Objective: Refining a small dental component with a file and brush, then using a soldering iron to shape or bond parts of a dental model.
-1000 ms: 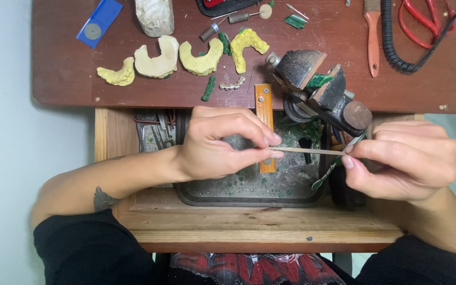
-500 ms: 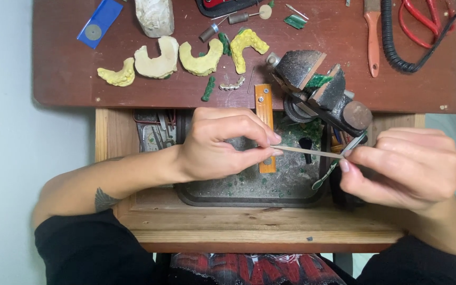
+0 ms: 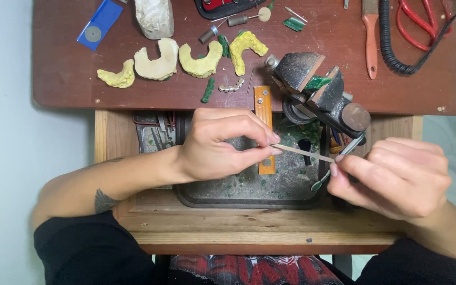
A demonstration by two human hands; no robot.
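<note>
My left hand [image 3: 222,142] pinches one end of a thin pale stick [image 3: 304,153] between thumb and fingertips. My right hand [image 3: 394,177] grips the stick's other end, fingers curled, and a slim green-tipped tool [image 3: 333,166] pokes out beside it. The stick spans the gap between both hands, over a dark metal tray [image 3: 249,198] dusted with green shavings. A small bench vise [image 3: 320,92] holding a green piece stands just behind the stick.
Several yellow and cream dental casts [image 3: 186,58] lie in a row on the brown bench top [image 3: 69,79]. An orange bench pin [image 3: 263,103], a red-handled tool [image 3: 370,34], a black coiled cord [image 3: 397,47] and a blue card [image 3: 98,24] lie around them.
My right hand has shifted slightly right and down along the stick. The left hand holds nearly still.
</note>
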